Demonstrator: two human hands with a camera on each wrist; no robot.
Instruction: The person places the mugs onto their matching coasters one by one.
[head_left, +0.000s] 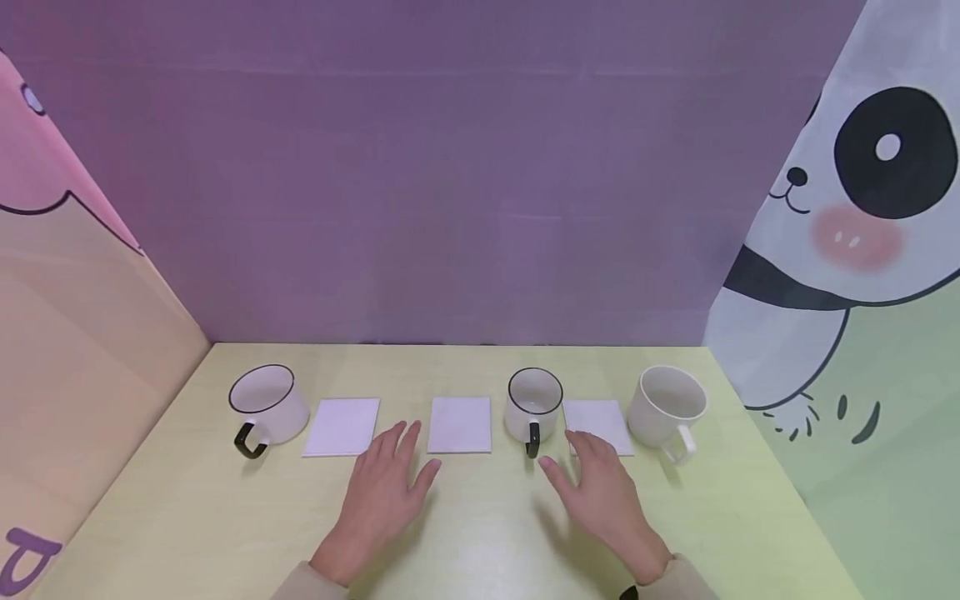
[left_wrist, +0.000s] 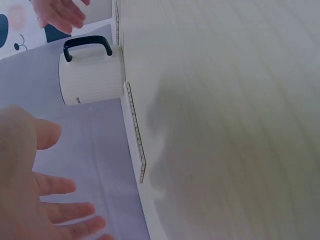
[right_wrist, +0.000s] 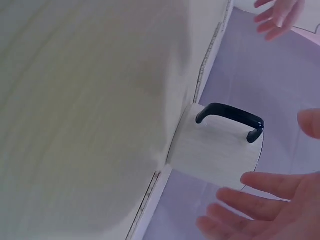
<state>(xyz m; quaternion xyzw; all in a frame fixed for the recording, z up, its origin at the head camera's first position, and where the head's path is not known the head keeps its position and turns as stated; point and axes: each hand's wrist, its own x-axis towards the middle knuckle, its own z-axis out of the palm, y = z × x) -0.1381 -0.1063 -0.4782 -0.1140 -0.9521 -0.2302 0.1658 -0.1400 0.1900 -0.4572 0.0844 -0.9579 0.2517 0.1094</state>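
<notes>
My left hand (head_left: 381,493) hovers with fingers spread in front of the left and middle white square boards, holding nothing. To the right, my right hand (head_left: 597,493) is also spread and empty, its fingertips overlapping the right white square board (head_left: 600,421) in the head view. A white mug with black rim and handle (head_left: 531,417) stands between the middle board (head_left: 460,425) and the right board, nearest my right thumb. The right wrist view shows that mug (right_wrist: 215,150) just beyond the fingers, apart from the thumb. The left board (head_left: 342,427) lies flat beyond my left fingers.
Another black-rimmed white mug (head_left: 273,412) stands at the far left, handle toward the front. An all-white mug (head_left: 666,408) stands at the right beside the right board. Behind the light wooden table (head_left: 480,533) hangs a purple backdrop (head_left: 450,183), with printed cloths on both sides.
</notes>
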